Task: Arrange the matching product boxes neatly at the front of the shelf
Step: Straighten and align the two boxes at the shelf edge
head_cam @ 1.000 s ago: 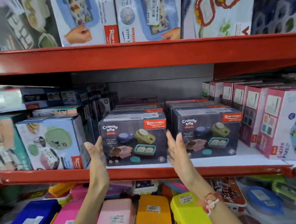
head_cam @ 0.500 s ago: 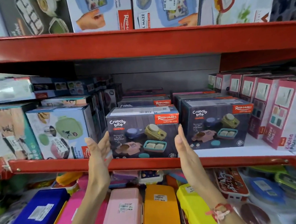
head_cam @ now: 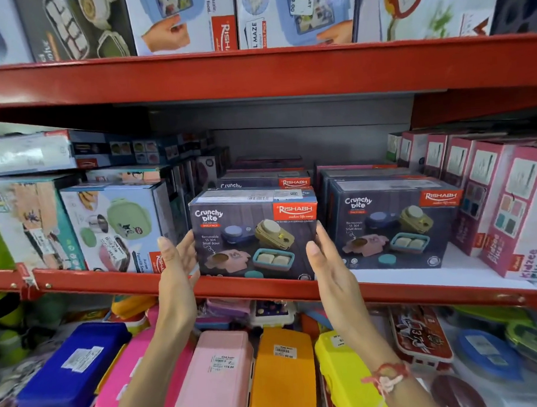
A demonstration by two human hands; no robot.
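Two matching dark "Crunchy bite" boxes stand side by side at the front of the middle shelf (head_cam: 392, 293). The left box (head_cam: 253, 235) sits right at the red lip. The right box (head_cam: 391, 224) stands a narrow gap away. More of the same boxes (head_cam: 264, 181) are stacked behind them. My left hand (head_cam: 176, 265) is flat, with its fingertips against the left box's left front edge. My right hand (head_cam: 331, 272) is flat as well, and its fingertips touch that box's right front edge, at the gap. Neither hand wraps around the box.
Light blue lunch-box cartons (head_cam: 114, 225) crowd the shelf to the left. Pink "Kidzee Plus" boxes (head_cam: 509, 207) lean in a row on the right. The upper red shelf (head_cam: 253, 72) hangs low overhead. Below lie coloured plastic cases (head_cam: 215, 379).
Both hands stay on either side of the left box and have closed in slightly on its edges. The view has moved nearer to the shelf. The boxes have not clearly shifted.
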